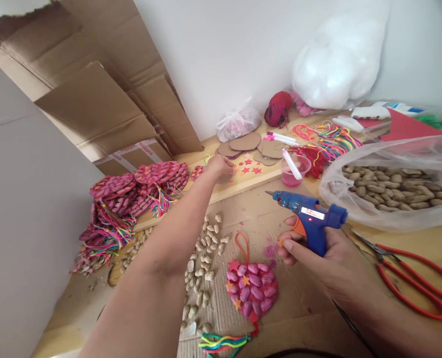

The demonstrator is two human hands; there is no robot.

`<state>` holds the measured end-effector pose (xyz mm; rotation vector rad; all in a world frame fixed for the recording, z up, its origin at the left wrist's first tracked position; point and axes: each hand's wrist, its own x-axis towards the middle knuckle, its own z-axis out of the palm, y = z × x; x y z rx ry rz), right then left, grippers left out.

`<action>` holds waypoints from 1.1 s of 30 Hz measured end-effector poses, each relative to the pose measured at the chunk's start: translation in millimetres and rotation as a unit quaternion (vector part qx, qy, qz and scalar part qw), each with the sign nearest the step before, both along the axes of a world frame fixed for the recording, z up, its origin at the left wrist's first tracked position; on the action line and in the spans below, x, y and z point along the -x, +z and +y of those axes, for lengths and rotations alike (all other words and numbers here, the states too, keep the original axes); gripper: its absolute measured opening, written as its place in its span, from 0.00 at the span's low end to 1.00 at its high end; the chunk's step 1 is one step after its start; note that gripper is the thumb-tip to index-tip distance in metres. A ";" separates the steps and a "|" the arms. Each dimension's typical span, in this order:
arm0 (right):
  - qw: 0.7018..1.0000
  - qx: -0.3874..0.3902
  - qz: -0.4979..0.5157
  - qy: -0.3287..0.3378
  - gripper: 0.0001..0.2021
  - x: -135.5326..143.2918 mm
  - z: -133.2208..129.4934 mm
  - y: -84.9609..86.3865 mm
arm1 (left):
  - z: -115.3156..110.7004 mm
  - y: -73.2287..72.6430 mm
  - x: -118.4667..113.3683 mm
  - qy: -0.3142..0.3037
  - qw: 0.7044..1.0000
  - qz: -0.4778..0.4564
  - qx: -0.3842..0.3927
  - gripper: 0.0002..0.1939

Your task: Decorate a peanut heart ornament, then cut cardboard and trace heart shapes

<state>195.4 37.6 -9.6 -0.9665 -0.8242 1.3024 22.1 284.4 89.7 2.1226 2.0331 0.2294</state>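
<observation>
My right hand (pixel 310 253) is wrapped round a blue hot glue gun (pixel 310 216) with an orange trigger and a lit red light. Its nozzle points left. Between the thumb and a finger of that hand shows a small orange star (pixel 281 242). My left hand (pixel 220 170) is stretched far forward, its fingers bent down beside small red and orange stars (pixel 246 169); what they pinch, if anything, is hidden. Below lies a pink peanut-covered ornament (pixel 254 288) with glued-on stars, a red loop on top and a multicoloured tassel (pixel 224 343).
Loose peanuts (pixel 206 243) lie left of the ornament. At right are red-handled scissors (pixel 410 273) and a plastic bag of peanuts (pixel 392 189). Finished ornaments (pixel 127 194) pile up at left. Behind stand a pink cup (pixel 291 174), cardboard discs (pixel 245 141) and yarn (pixel 278 107).
</observation>
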 end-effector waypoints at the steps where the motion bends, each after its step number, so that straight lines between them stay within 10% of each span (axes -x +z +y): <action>1: 1.000 0.004 0.001 0.003 0.23 -0.3 -0.2 1.7 | 0.8 -0.9 1.9 -0.007 1.000 -0.002 -0.001 0.15; 16: 1.000 0.016 0.017 -0.014 0.25 -0.3 2.5 -1.5 | -22.2 -1.6 -0.5 -0.035 0.988 -0.095 -0.120 0.05; 27: 0.998 -0.046 0.041 -0.010 0.18 -1.4 -5.6 -7.3 | -225.5 -36.0 -0.8 -0.125 0.886 -0.446 0.030 0.15; 33: 0.996 -0.085 -0.018 -0.008 0.17 -1.5 -11.6 -7.9 | -256.9 -59.5 -16.1 -0.090 0.855 -0.509 0.033 0.20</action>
